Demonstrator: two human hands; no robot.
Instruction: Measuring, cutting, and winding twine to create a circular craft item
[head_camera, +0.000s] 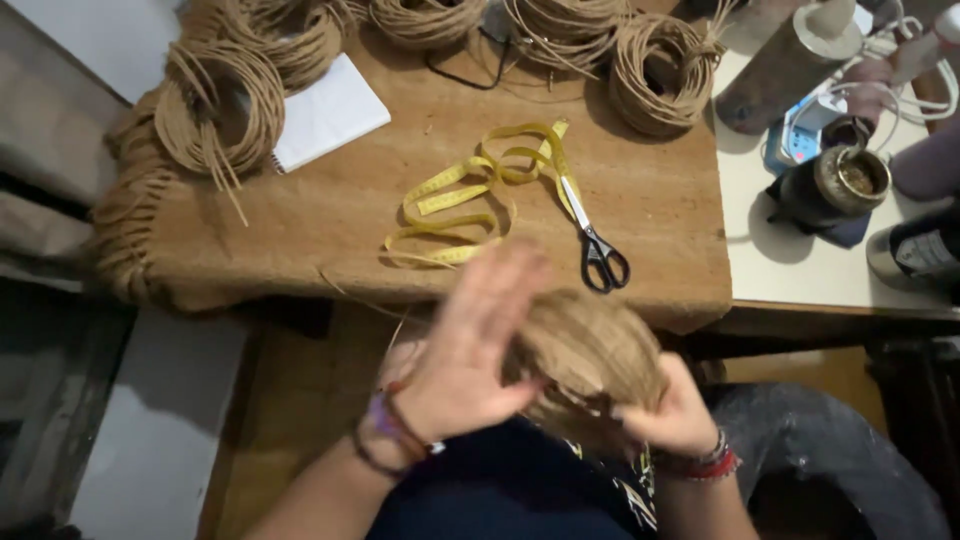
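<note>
The left hand (478, 345) is raised in front of the body, palm turned right, fingers (510, 275) stretched flat and spread; it is blurred. Its palm lies against the left side of the bundle (590, 350), so this grip is open and pressing, not closed round anything. Dark and purple bands sit on the wrist. The bundle is a rounded, dome-shaped mass of tan fibre cord, rough and stringy, loose strands hanging under it. It sits between the two hands, near the person's lap, just off the near edge of the bench (330, 215). The right hand (675, 410) is lower and to the right, back of the hand up, fingers curled in under the bundle's right side; this grip is closed on the bundle. Red and dark bands circle that wrist.

Far from the hands, going left to right across the bench: a coil (215, 110) of the same tan cord with ends trailing, more coils behind it, then a white sheet (330, 110) lying flat. The bench top is covered with coarse brown matting whose left edge is bound in cord. In the middle lies a yellow tape (470, 195), looped and twisted. Just right of it lie scissors (597, 245), thin metal blades, black handles toward the person. Another coil (660, 75) lies at the far right of the matting. Beyond it, on a pale surface, stands a dark pot (835, 185) with a brass-coloured rim.
</note>
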